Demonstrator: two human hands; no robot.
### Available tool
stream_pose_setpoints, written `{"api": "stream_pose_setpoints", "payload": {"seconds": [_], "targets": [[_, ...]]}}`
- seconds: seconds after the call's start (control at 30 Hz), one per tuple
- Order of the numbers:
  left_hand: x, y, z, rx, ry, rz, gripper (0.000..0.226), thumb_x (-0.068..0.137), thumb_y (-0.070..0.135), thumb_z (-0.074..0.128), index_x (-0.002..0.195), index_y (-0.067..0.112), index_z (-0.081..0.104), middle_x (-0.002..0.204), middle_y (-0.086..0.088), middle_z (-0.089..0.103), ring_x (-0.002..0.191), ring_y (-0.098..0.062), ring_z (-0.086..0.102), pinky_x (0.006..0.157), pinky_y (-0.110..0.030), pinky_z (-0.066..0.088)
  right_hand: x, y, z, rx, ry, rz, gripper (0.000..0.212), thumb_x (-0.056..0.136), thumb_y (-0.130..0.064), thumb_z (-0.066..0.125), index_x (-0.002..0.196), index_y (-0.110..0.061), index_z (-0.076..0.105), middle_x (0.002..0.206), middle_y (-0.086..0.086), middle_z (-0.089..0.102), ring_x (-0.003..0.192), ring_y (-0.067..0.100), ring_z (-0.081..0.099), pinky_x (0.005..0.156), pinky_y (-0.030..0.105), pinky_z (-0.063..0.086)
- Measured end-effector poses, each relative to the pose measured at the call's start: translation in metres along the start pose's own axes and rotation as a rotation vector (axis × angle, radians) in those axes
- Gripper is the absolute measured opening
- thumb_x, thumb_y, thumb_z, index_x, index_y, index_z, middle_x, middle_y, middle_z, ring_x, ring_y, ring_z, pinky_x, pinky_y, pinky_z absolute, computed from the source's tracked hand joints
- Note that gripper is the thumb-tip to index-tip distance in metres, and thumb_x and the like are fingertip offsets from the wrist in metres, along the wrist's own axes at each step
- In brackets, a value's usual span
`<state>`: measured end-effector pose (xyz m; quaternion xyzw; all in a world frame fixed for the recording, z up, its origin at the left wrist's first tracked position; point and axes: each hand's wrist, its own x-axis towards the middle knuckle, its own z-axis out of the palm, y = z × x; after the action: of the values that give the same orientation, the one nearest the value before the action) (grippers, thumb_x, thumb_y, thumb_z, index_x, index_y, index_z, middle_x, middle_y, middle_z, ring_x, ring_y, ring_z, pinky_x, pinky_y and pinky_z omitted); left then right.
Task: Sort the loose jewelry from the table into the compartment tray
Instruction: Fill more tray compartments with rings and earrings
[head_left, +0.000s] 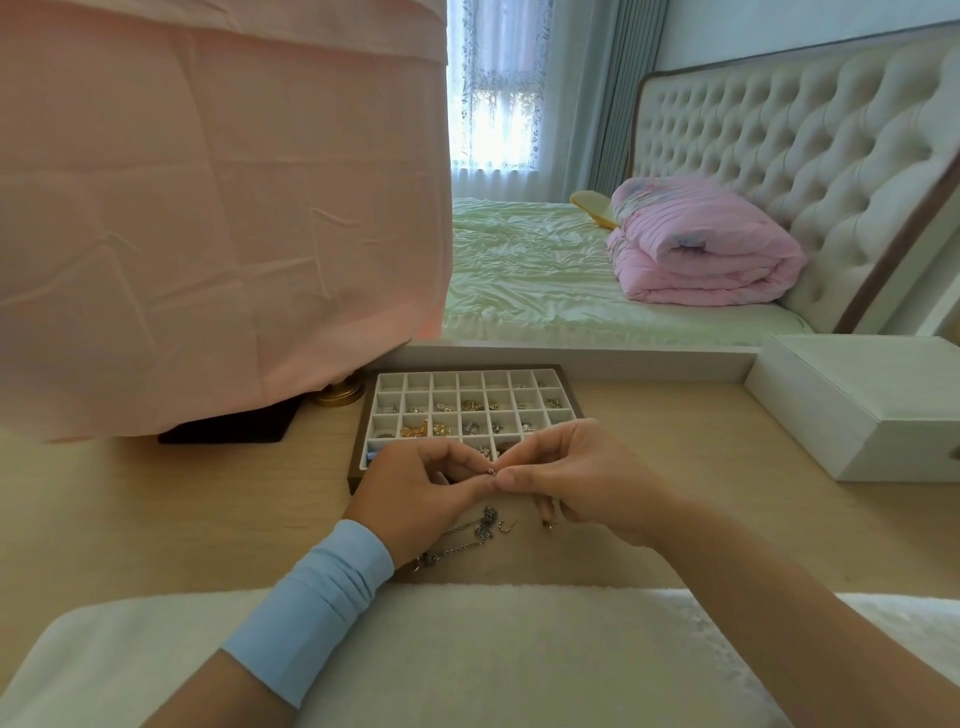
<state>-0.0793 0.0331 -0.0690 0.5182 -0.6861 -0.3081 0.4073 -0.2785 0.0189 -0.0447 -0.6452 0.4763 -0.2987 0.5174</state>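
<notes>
**Tiny piece pinched between both hands, right at the tray's near rim**

Nearest in, a white fluffy cushion (493, 654) across the bottom edge, and a pale blue wristband (311, 608) on the left forearm. Just past that, loose jewelry on the light wood surface (182, 509): two dark chain earrings (480, 531) partly tucked under the left hand (421, 493), a small hook (507, 526) beside them, a little gold bit (548, 525) just below the right hand (582, 478). Above those, fingers of both hands curled in and meeting tip to tip, thumb and forefinger on each side nipped onto one tiny piece (491, 471), held up clear of the surface at the near rim of the compartment tray (358, 447). Near row of cells partly hidden behind the knuckles; middle rows dotted with gold and silver bits. Off right, a closed white box (857, 405). Off left, a black pad (234, 428) and a gold base (340, 395) under a hanging pink cloth (208, 208). Further back, a bed (530, 270) with a rolled pink quilt (701, 244) against a tufted headboard (805, 130)
</notes>
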Motion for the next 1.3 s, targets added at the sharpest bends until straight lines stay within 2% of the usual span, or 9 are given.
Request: {"api": "stream_pose_setpoints", "payload": {"seconds": [0.1,0.27,0.5,0.67,0.87,1.03,1.13,1.23,1.3], "targets": [[0.000,-0.001,-0.002,-0.025,-0.026,-0.013,0.010,0.079,0.029,0.078,0.088,0.025,0.075,0.074,0.010,0.073,0.058,-0.002,0.062,0.060,-0.017,0.054,0.002,0.003,0.001,-0.021,0.034,-0.023,0.006,0.088,-0.016,0.078,0.091,-0.013,0.082,0.058,0.002,0.066,0.047,0.013,0.050,0.042,0.017,0.036],[0.001,0.000,-0.005,-0.133,-0.054,-0.031,0.013,0.091,0.012,0.065,0.096,0.019,0.074,0.083,0.006,0.075,0.053,-0.011,0.061,0.055,-0.016,0.049,0.003,0.002,0.001,0.055,0.036,0.035,0.014,0.097,-0.018,0.067,0.098,-0.009,0.078,0.086,0.004,0.076,0.050,0.012,0.051,0.040,0.020,0.032],[-0.002,0.005,0.000,-0.124,-0.008,0.005,0.018,0.085,0.014,0.072,0.099,0.025,0.073,0.081,0.014,0.073,0.054,-0.010,0.063,0.058,-0.020,0.055,0.005,0.001,-0.001,0.160,0.025,0.094,0.016,0.096,-0.021,0.069,0.099,-0.008,0.079,0.084,0.004,0.074,0.049,0.012,0.048,0.038,0.019,0.026],[0.012,0.013,-0.001,-0.187,0.026,-0.045,0.011,0.084,0.016,0.074,0.093,0.022,0.074,0.075,0.010,0.074,0.051,-0.009,0.062,0.054,-0.015,0.049,0.010,-0.007,-0.002,0.131,0.123,-0.022,0.009,0.091,-0.018,0.076,0.093,-0.010,0.079,0.078,0.005,0.073,0.047,0.014,0.048,0.039,0.020,0.031],[0.052,0.033,-0.013,-0.192,0.006,-0.126,0.008,0.082,0.020,0.077,0.089,0.020,0.074,0.072,0.004,0.073,0.049,-0.006,0.057,0.047,-0.013,0.045,0.031,-0.035,-0.013,-0.179,0.257,-0.213,0.007,0.089,-0.013,0.076,0.090,-0.018,0.080,0.059,-0.013,0.069,0.042,0.008,0.053,0.045,0.018,0.044],[0.099,0.050,-0.027,-0.156,0.018,-0.110,0.015,0.077,0.025,0.081,0.089,0.019,0.074,0.068,0.006,0.073,0.050,-0.005,0.057,0.046,-0.012,0.043,0.066,-0.063,-0.042,-0.376,0.324,-0.272,0.003,0.082,-0.028,0.083,0.084,-0.026,0.082,0.066,-0.008,0.075,0.045,0.007,0.059,0.054,0.021,0.053],[0.126,0.051,-0.026,-0.176,0.029,-0.111,0.014,0.080,0.017,0.079,0.093,0.014,0.075,0.073,0.005,0.073,0.049,-0.004,0.058,0.046,-0.011,0.043,0.092,-0.068,-0.058,-0.490,0.334,-0.308,0.006,0.086,-0.029,0.079,0.080,-0.026,0.080,0.071,-0.006,0.076,0.047,0.002,0.062,0.068,0.025,0.057],[0.151,0.036,-0.019,-0.128,-0.002,-0.113,0.012,0.083,0.018,0.076,0.095,0.018,0.076,0.083,0.007,0.073,0.058,0.001,0.062,0.055,-0.012,0.047,0.118,-0.061,-0.072,-0.626,0.356,-0.322,0.007,0.085,-0.029,0.076,0.078,-0.030,0.077,0.079,-0.013,0.074,0.073,-0.002,0.065,0.077,0.023,0.050],[0.165,0.021,-0.012,0.037,-0.034,-0.075,0.010,0.086,0.023,0.071,0.095,0.027,0.075,0.089,0.013,0.071,0.075,0.000,0.063,0.074,-0.017,0.049,0.134,-0.052,-0.081,-0.720,0.320,-0.266,0.009,0.086,-0.029,0.075,0.078,-0.033,0.074,0.078,-0.017,0.069,0.081,0.002,0.065,0.079,0.026,0.050]]}}
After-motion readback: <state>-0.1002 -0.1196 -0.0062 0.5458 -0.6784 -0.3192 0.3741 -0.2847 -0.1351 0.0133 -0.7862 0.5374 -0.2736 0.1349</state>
